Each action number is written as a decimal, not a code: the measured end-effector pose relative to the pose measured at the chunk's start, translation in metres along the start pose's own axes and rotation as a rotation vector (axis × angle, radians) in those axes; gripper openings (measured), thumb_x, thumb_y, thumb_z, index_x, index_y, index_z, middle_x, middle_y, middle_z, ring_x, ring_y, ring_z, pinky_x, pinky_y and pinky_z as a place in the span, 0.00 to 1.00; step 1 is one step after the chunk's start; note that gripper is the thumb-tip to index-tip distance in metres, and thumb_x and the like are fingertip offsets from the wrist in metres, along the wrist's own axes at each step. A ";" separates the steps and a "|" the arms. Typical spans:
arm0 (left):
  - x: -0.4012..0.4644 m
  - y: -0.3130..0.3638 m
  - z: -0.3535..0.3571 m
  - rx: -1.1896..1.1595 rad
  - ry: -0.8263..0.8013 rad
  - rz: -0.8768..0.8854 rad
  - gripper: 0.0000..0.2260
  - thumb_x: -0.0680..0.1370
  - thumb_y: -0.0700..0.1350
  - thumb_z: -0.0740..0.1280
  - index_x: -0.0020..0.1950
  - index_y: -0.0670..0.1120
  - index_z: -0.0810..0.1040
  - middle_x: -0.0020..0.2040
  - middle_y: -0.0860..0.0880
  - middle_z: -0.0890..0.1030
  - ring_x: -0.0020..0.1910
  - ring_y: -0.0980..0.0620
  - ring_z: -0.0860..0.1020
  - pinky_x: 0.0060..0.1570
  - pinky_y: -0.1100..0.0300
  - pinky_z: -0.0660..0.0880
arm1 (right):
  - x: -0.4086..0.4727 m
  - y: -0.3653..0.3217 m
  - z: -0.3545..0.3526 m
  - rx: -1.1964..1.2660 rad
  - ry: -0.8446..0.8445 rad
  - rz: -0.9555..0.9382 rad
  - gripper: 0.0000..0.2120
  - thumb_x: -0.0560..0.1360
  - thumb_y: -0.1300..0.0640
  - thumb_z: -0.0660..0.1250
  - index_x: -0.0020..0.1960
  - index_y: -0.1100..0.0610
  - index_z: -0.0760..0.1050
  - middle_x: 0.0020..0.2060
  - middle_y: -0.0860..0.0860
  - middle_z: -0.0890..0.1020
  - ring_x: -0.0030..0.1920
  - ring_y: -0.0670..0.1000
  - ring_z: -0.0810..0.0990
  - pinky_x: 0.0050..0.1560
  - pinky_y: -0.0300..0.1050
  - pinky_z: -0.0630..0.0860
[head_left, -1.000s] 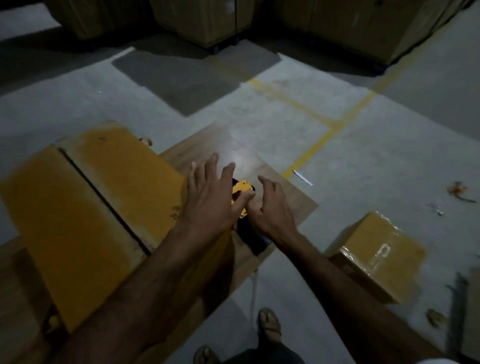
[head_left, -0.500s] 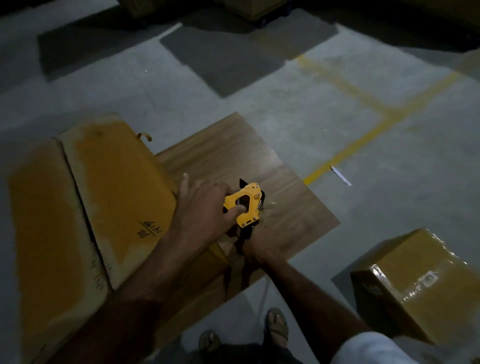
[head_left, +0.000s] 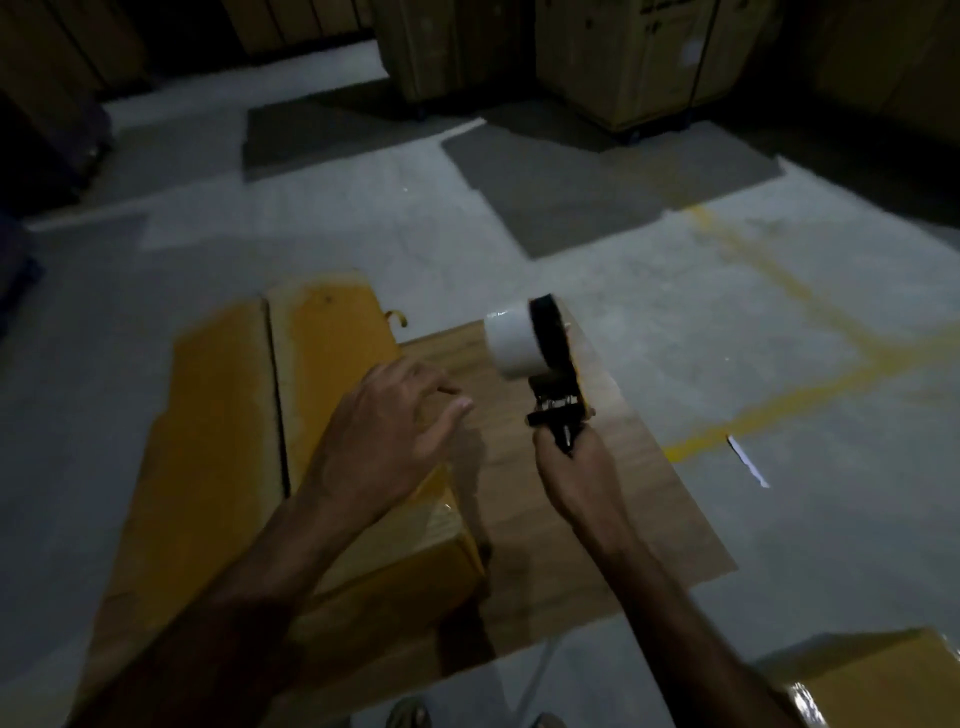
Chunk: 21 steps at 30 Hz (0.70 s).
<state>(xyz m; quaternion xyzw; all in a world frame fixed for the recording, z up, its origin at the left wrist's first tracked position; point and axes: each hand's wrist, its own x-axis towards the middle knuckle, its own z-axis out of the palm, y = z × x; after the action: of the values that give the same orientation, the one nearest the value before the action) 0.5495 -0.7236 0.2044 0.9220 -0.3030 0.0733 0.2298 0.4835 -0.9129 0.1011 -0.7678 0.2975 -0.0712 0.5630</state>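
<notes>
My right hand (head_left: 576, 467) grips the handle of a tape dispenser (head_left: 550, 374) and holds it upright above the wooden board (head_left: 561, 519). The dispenser carries a pale roll of tape (head_left: 511, 340) at its top. My left hand (head_left: 384, 431) hovers over the right edge of a large cardboard box (head_left: 228, 415), its fingers loosely spread toward the dispenser and holding nothing. The box's top flaps are shut, with a dark seam running along the middle.
A second, tape-wrapped cardboard box (head_left: 872, 680) sits on the floor at the lower right. Large cartons on wheels (head_left: 639, 57) stand along the back. Yellow lines (head_left: 810, 364) cross the grey concrete floor. My sandalled feet (head_left: 410, 714) show at the bottom edge.
The tape dispenser has been lifted off the board and raised upright in my right hand. My left hand has let go of it and moved back over the box.
</notes>
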 end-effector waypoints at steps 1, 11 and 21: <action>0.004 -0.011 -0.010 0.000 0.021 -0.016 0.13 0.82 0.59 0.65 0.58 0.53 0.82 0.56 0.55 0.80 0.57 0.55 0.75 0.53 0.55 0.74 | 0.002 -0.017 -0.003 0.073 -0.031 -0.025 0.12 0.81 0.47 0.65 0.47 0.56 0.76 0.32 0.49 0.76 0.32 0.52 0.75 0.36 0.49 0.69; 0.036 -0.170 -0.071 -0.282 0.040 -0.287 0.11 0.82 0.55 0.70 0.62 0.56 0.80 0.66 0.53 0.76 0.63 0.56 0.76 0.60 0.52 0.77 | 0.009 -0.161 0.072 0.318 -0.446 -0.180 0.07 0.85 0.56 0.61 0.48 0.53 0.72 0.33 0.45 0.70 0.30 0.44 0.67 0.33 0.40 0.67; 0.082 -0.297 -0.069 -0.019 -0.176 -0.541 0.40 0.72 0.74 0.68 0.76 0.52 0.69 0.73 0.46 0.72 0.71 0.42 0.67 0.69 0.48 0.62 | 0.023 -0.220 0.180 0.272 -0.496 -0.193 0.07 0.85 0.58 0.59 0.48 0.56 0.70 0.35 0.48 0.70 0.30 0.44 0.68 0.33 0.39 0.67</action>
<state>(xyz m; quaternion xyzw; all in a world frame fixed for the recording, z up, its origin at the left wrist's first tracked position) 0.7922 -0.5230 0.1754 0.9699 -0.0653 -0.0739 0.2225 0.6653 -0.7356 0.2318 -0.7041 0.0642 0.0260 0.7067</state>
